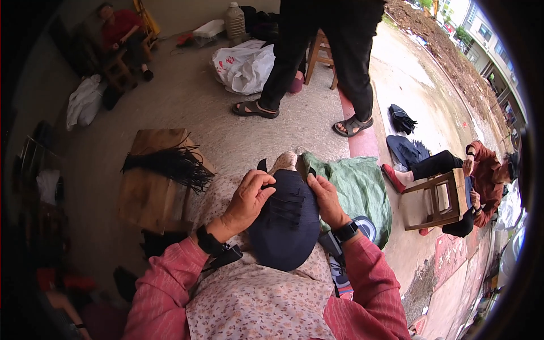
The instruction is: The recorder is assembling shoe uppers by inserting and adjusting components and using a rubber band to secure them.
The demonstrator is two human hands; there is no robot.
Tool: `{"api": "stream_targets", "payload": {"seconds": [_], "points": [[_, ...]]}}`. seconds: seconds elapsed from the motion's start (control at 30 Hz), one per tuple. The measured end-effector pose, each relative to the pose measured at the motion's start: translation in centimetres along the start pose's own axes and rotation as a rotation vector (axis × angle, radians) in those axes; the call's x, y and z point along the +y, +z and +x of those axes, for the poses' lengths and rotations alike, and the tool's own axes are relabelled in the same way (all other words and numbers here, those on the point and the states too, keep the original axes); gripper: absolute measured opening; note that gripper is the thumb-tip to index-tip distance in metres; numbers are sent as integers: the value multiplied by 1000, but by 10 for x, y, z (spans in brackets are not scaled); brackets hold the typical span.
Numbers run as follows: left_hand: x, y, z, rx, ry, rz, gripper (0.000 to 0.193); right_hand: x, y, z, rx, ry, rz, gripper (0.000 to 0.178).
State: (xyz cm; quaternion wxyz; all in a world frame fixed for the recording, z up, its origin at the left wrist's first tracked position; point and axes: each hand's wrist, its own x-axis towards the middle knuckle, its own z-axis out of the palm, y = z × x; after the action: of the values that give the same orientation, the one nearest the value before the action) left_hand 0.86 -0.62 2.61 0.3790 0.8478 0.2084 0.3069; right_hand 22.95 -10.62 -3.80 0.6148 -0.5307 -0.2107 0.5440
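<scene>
A dark navy shoe upper (285, 241) lies on my lap, its rounded toe toward me. Several dark laces (286, 207) cross its middle in slanting rows. My left hand (249, 198) is closed in a pinch at the upper's left edge, beside the top laces; what sits between thumb and finger is too small to make out. On the other side, my right hand (327, 198) grips the upper's far right edge between thumb and fingers. Beneath lies a floral apron (255, 306). A bundle of black laces (170, 164) rests on a wooden box to my left.
Green cloth (360, 192) lies to my right. Ahead stands a person in dark trousers (357, 62), near a white bag (243, 67). Another person sits by a wooden stool (436, 201) at right; dark shoe pieces (405, 150) lie nearby. A seated person (122, 31) is far left.
</scene>
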Motion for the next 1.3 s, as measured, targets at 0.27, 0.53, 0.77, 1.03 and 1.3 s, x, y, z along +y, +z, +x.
{"api": "stream_targets", "payload": {"seconds": [0.27, 0.53, 0.77, 1.03, 1.3], "points": [[-25, 9, -29, 107, -4, 40, 17, -35, 2, -24, 208, -476, -688, 10], [-30, 6, -18, 57, 121, 139, 16, -20, 19, -37, -43, 85, -171, 14], [-30, 8, -14, -24, 246, 305, 17, -7, 22, -39, -28, 15, -187, 9], [-22, -10, -12, -240, -15, 64, 8, 14, 18, -33, 23, -260, -594, 12], [11, -3, 10, -53, 169, 323, 45, 8, 24, -37, 51, -350, -679, 10]]}}
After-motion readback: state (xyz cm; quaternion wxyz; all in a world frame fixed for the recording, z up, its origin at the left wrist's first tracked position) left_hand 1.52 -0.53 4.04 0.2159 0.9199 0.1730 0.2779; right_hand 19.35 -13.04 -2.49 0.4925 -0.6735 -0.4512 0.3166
